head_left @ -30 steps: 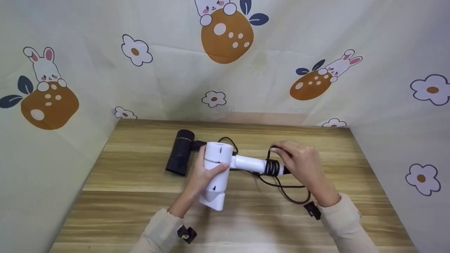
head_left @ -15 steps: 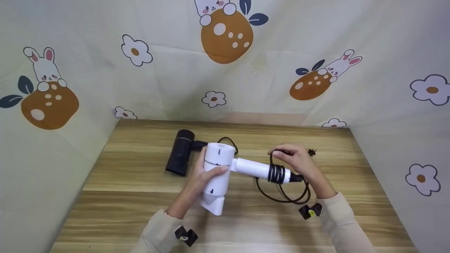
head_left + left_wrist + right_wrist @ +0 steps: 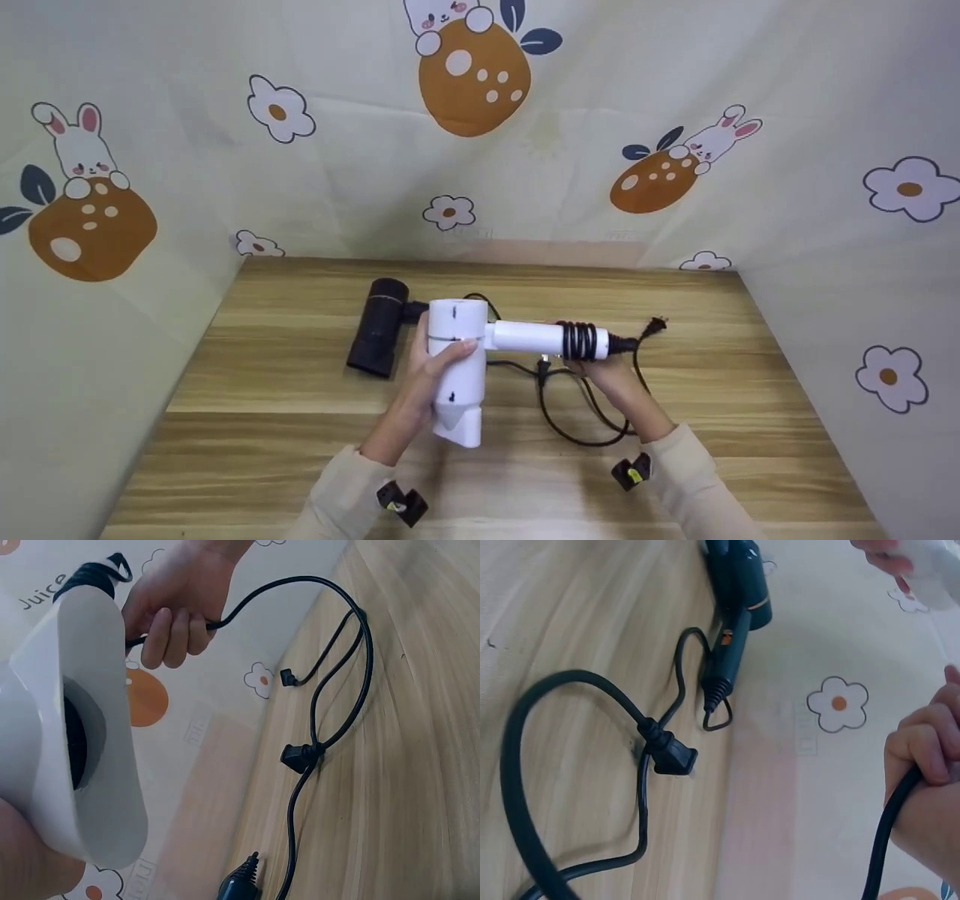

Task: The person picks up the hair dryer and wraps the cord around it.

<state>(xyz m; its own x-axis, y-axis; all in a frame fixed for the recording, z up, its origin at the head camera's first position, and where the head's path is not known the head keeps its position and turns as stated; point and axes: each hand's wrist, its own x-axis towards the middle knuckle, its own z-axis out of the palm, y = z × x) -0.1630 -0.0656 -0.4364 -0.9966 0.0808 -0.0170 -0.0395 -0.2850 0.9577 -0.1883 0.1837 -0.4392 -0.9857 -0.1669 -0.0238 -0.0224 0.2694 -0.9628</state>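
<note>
A white hair dryer (image 3: 463, 382) is held over the table in my left hand (image 3: 420, 386), thumb across its barrel and fingers behind. Its handle points right, with black cord (image 3: 579, 342) wound in several turns near the handle's end. Below those turns, my right hand (image 3: 611, 381) holds the cord, partly hidden behind the handle. The left wrist view shows the right hand's curled fingers (image 3: 175, 641) around the cord, beside the dryer's flat white nozzle (image 3: 105, 787). A loose length of cord (image 3: 885, 832) runs from the fist in the right wrist view.
A black hair dryer (image 3: 379, 328) lies on the wooden table (image 3: 262, 420) at the back left. One plug (image 3: 544, 370) rests near the right hand, another plug (image 3: 655, 326) farther back right. Cord loops (image 3: 559, 431) spread below the handle. Printed cloth (image 3: 360, 165) stands behind.
My right hand has gone from above the handle, holding the cord, down to below and behind it. The dryer has risen slightly and its handle has levelled. Both plugs now show.
</note>
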